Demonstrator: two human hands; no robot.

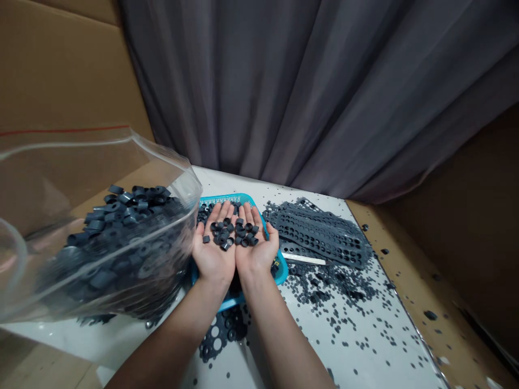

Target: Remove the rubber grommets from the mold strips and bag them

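Note:
My left hand [214,263] and my right hand [257,258] lie side by side, palms up, fingers stretched forward. Both bear a small heap of short black tube pieces [223,233], split between the two palms. Some of these pieces stand with their round openings up; others lie on their sides. Beneath the hands is a blue plastic basket [283,274], which holds more dark pieces and is partly hidden by my hands and forearms. To the left, a clear zip bag [166,154] gapes wide, with many similar black tube pieces [115,216] inside.
Perforated black sheets [320,229] are stacked right of the basket, beside a white strip [304,259]. Small black discs [336,319] litter the white table [300,324]. Another perforated piece [208,340] lies near my forearms. A grey curtain [259,81] hangs behind; cardboard [60,70] stands left.

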